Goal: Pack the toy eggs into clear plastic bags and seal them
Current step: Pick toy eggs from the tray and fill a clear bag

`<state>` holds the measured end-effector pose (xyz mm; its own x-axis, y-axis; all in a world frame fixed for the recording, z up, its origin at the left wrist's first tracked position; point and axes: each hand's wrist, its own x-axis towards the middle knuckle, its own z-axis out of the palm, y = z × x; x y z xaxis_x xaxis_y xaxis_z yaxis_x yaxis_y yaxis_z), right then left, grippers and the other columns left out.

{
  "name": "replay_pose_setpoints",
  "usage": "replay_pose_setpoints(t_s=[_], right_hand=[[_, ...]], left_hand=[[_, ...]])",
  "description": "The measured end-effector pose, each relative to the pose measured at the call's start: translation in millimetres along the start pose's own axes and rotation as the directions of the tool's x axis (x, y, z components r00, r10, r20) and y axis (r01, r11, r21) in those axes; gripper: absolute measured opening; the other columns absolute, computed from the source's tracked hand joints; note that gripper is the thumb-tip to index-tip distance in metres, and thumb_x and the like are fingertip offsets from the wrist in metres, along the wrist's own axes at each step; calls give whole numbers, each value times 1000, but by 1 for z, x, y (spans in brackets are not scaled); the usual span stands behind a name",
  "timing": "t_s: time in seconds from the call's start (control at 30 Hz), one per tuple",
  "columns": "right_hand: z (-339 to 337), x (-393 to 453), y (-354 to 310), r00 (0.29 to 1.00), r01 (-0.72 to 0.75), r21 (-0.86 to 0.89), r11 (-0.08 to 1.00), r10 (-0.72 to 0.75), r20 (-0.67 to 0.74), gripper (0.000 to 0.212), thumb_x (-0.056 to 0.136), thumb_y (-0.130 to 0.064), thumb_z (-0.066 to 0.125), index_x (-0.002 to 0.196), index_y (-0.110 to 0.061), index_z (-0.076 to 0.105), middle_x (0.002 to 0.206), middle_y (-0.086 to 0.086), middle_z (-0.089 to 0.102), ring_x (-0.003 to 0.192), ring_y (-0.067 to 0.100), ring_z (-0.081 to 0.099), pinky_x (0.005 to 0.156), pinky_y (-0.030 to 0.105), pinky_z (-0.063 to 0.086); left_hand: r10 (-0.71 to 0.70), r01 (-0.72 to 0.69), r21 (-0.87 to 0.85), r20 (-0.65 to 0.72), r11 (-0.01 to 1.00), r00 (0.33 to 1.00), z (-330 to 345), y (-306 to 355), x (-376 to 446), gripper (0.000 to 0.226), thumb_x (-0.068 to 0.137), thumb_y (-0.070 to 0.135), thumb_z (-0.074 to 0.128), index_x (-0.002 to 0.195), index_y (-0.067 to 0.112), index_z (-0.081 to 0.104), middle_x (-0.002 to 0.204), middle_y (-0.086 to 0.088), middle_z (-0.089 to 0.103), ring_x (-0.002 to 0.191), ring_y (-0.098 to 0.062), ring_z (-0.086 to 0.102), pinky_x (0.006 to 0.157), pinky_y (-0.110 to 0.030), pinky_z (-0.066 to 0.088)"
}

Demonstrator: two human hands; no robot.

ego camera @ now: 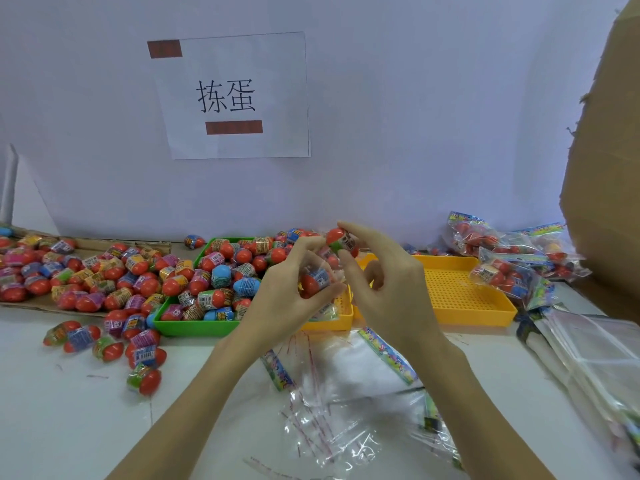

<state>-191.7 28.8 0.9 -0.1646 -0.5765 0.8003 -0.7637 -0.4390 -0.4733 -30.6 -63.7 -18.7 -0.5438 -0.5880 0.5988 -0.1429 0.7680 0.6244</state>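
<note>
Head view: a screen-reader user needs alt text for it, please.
Two bare hands hold a clear plastic bag above a white table; the left hand grips the bag with eggs inside, and the right hand pinches a toy egg in its fingers. More eggs fill a green tray.

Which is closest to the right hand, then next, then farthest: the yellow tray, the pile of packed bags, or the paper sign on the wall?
From the right hand:
1. Yellow tray, just beside it.
2. Packed bags, farther right.
3. Paper sign, up on the wall.
</note>
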Motion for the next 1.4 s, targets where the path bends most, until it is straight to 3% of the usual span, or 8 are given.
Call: replay_pose_setpoints(t_s=[0.23, 0.47, 0.57, 0.73, 0.87, 1.0, 1.2, 1.4], right_hand=[[-12, 3, 9, 989, 17, -204, 979, 13, 145, 27, 100, -32, 69, 127, -31, 61, 102, -15, 65, 57, 7, 60, 63, 17, 47], [-13, 0, 9, 962, -22, -103, 994, 49, 270, 24, 104, -41, 58, 127, -44, 67, 108, -13, 52, 65, 12, 64, 65, 20, 51], [-13, 1, 7, 954, 2, -125, 992, 36, 299, 34, 101, -49, 62, 135, -48, 63, 116, -13, 55, 66, 10, 64, 70, 17, 51], [-11, 4, 7, 968, -66, -44, 997, 75, 241, 32, 98, -27, 74, 128, -24, 64, 106, -11, 67, 85, 7, 66, 74, 19, 55], [-13, 5, 9, 981, -33, -45, 998, 41, 189, 17, 100, -22, 72, 114, -14, 70, 100, -3, 69, 88, 9, 66, 80, 27, 55], [-13, 4, 6, 963, -56, -5, 998, 56, 264, 29, 96, -37, 75, 119, -23, 67, 111, -11, 66, 95, 8, 63, 77, 20, 51], [-9, 2, 4, 943, -52, 16, 999, 44, 330, 26, 96, -34, 75, 121, -36, 66, 107, -15, 61, 93, 4, 57, 76, 12, 44], [-9, 2, -2, 944, -75, 24, 997, 63, 324, 9, 100, -24, 70, 108, -28, 66, 102, -5, 57, 85, 11, 59, 78, 21, 52]], left_hand=[[5, -5, 43, -8, 999, 1000, 1, -2, 0, 53, 92, 53, 72, 135, 31, 52, 97, 16, 70, 95, -6, 70, 82, -13, 52], [5, -4, 72, -12, 997, 1000, 0, 3, 0, 50, 93, 49, 69, 132, 19, 60, 99, 23, 62, 81, 9, 61, 74, -6, 45], [-5, 6, 86, -4, 996, 1000, -1, 4, 0, 36, 98, 36, 70, 130, 23, 61, 105, 16, 66, 96, -2, 64, 80, -16, 49], [-22, 23, 40, -22, 999, 1000, 0, 6, -1, 37, 97, 44, 68, 127, 23, 63, 97, 19, 62, 76, 6, 62, 69, -6, 44], [-53, 53, -9, 27, 999, 998, -1, 9, 0, 47, 88, 53, 72, 126, 27, 62, 99, 22, 63, 101, 0, 64, 81, -8, 47], [-95, 96, -11, 76, 995, 993, -1, 3, -1, 37, 96, 36, 78, 127, 38, 58, 110, 38, 58, 106, 6, 61, 83, -10, 48], [-135, 149, -78, 155, 986, 979, 0, 1, -1, 46, 96, 23, 73, 134, 38, 52, 120, 15, 66, 118, -10, 63, 100, -38, 55], [-136, 175, -230, 175, 957, 975, -1, 6, 0, 67, 88, 18, 85, 142, 29, 47, 122, 5, 64, 119, -12, 64, 94, -22, 55]])
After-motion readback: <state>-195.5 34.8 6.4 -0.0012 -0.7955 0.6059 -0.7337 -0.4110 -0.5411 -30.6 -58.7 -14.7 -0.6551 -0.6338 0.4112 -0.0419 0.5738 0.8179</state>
